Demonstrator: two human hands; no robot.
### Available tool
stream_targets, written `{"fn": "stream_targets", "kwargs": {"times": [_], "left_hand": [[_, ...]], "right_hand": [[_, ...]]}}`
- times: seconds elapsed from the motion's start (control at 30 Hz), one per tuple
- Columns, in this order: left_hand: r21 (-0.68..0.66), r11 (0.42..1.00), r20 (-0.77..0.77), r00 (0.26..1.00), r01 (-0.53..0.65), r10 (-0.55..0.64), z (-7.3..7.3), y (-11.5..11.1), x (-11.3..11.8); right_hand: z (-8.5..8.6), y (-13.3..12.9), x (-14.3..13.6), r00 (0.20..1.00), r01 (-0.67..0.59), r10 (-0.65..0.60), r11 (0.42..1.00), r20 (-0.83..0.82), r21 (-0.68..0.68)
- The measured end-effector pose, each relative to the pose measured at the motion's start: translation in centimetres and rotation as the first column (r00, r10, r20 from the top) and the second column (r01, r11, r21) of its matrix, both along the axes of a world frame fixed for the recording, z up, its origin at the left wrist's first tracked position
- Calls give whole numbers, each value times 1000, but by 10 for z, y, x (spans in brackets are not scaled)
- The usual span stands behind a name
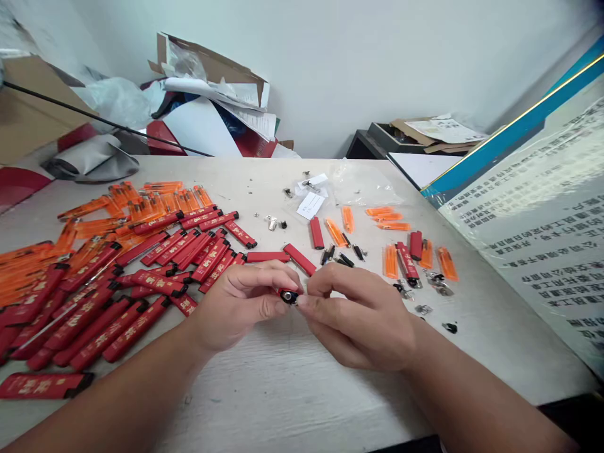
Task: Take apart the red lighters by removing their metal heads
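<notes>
My left hand (240,302) is closed around a lighter (289,296), whose black top end with a round metal part faces me. Most of the lighter's body is hidden by the fingers. My right hand (358,314) pinches at the edge of that end, thumb and forefinger together; whatever is between those fingertips is too small to make out. Just beyond my hands lie plain red lighter sleeves (299,259) and several small black parts (346,259). To the left of my left hand spreads a pile of red lighters (155,283) with gold lettering.
Orange transparent lighter bodies (155,204) lie behind the red pile, with more orange bodies (391,261) at right. Small metal parts (438,283) are scattered there. A printed board (533,189) leans along the right edge. Boxes and papers (212,113) stand behind the table (264,402).
</notes>
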State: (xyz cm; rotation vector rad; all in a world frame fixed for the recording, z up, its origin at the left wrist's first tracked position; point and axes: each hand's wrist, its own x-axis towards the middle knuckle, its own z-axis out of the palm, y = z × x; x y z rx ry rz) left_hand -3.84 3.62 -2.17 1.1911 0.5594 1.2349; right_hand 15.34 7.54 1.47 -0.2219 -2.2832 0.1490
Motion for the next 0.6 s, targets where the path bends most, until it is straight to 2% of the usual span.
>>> {"fn": "stream_targets", "kwargs": {"times": [0.23,0.4,0.47,0.53,0.6], "left_hand": [[-10,999,-10,999,-36,36,2,0,1],[-5,997,-19,997,-79,79,4,-1,0],[-17,992,-44,991,-123,122,4,0,-3],[-12,979,-47,978,-204,203,5,0,-7],[24,950,-61,948,-310,311,5,0,-11]], "right_hand": [[4,-3,3,997,-32,30,999,-66,-36],[3,11,4,991,61,-73,993,-111,-106],[-1,20,4,996,83,-88,987,-26,-139],[-6,26,4,987,116,-92,974,131,-193],[-10,30,5,941,213,-132,946,311,-243]]}}
